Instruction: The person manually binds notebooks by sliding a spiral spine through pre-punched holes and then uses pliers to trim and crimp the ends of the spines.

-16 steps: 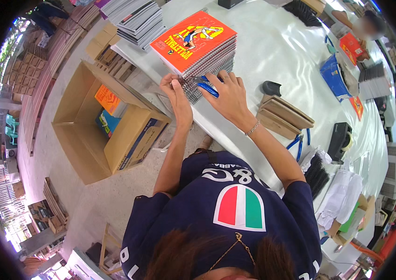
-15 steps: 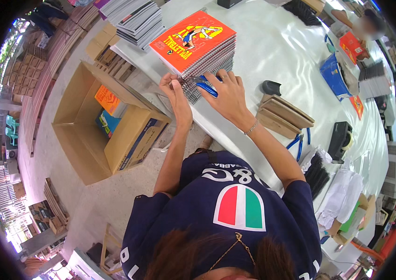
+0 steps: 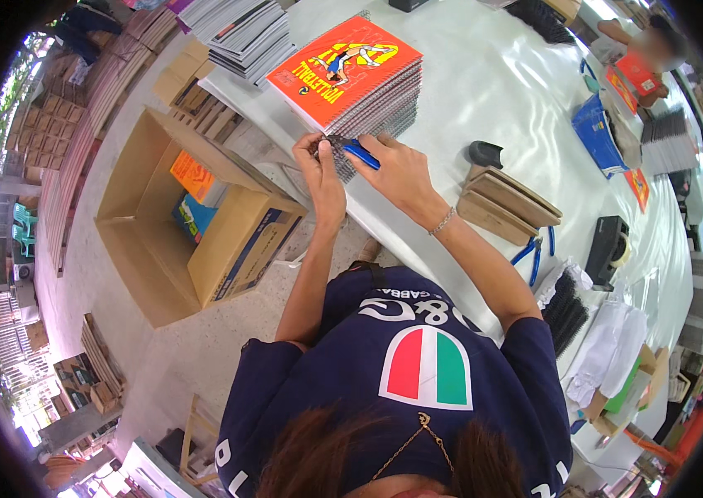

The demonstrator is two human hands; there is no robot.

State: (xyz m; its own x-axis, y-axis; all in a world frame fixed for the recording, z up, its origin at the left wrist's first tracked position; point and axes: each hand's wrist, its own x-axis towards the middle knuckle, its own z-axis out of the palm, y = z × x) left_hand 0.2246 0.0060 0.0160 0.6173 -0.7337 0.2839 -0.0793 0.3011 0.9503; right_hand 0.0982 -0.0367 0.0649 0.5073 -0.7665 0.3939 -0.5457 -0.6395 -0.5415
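Observation:
A stack of spiral-bound notebooks with an orange cover (image 3: 350, 73) lies near the edge of a white table (image 3: 492, 83). My left hand (image 3: 319, 170) pinches the wire binding at the stack's near corner. My right hand (image 3: 401, 170) rests against the same edge and holds a blue-handled tool (image 3: 361, 153) pressed to the spirals. Both hands meet at the corner of the stack.
An open cardboard box (image 3: 194, 216) with coloured books inside stands on the floor at my left. Brown card pieces (image 3: 505, 202), blue pliers (image 3: 534, 251), a black tape dispenser (image 3: 608, 245) and black wire spirals (image 3: 569, 309) lie at my right. More notebook stacks (image 3: 239, 29) sit farther back. Another person (image 3: 646, 50) is at the far end.

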